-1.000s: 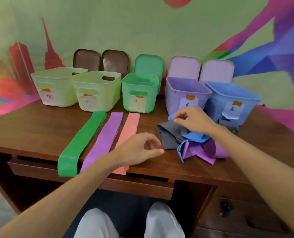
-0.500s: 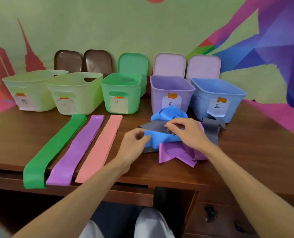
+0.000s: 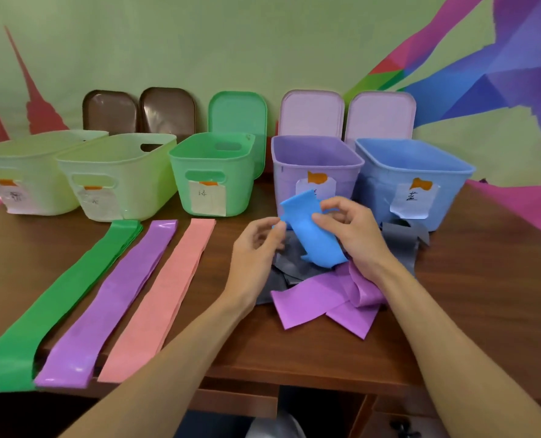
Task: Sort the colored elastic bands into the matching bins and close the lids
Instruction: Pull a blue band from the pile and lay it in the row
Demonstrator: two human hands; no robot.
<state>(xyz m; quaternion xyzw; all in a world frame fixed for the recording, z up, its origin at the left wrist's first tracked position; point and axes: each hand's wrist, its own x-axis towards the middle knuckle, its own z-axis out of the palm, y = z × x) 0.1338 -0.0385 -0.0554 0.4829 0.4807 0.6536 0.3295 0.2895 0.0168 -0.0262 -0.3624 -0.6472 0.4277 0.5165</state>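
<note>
While both hands work one band at centre frame, the sorting looks barely begun. The left hand (image 3: 256, 245) pinches the left edge of the blue band (image 3: 313, 235) between thumb and fingers, and the right hand (image 3: 354, 235) pinches its right side with curled fingers. The band is held up over a loose heap, in front of the purple bin (image 3: 294, 165) and just left of the blue bin (image 3: 421, 178), where it likely belongs.

Below it lie a grey band (image 3: 402, 238) and a crumpled purple band (image 3: 319, 301), tangled together. At lower left a green band (image 3: 63, 298), a flat purple band (image 3: 114, 298) and a pink band (image 3: 164, 292) lie straight, side by side, their near ends at the bench edge. No band shows inside any bin, as far as the view reaches into them. The pale bins (image 3: 114, 181) and the green bin (image 3: 212, 165) stand open too. Every lid is off: the brown lids (image 3: 111, 110), the green lid (image 3: 237, 112) and the pink lids (image 3: 379, 113) lean on the wall behind. So all of the sorting and closing appears to remain.

The bench (image 3: 484, 295) is dark brown wood, with drawers under it at the bottom of the frame. The wall (image 3: 262, 42) is pale green with a bright painted mural.
</note>
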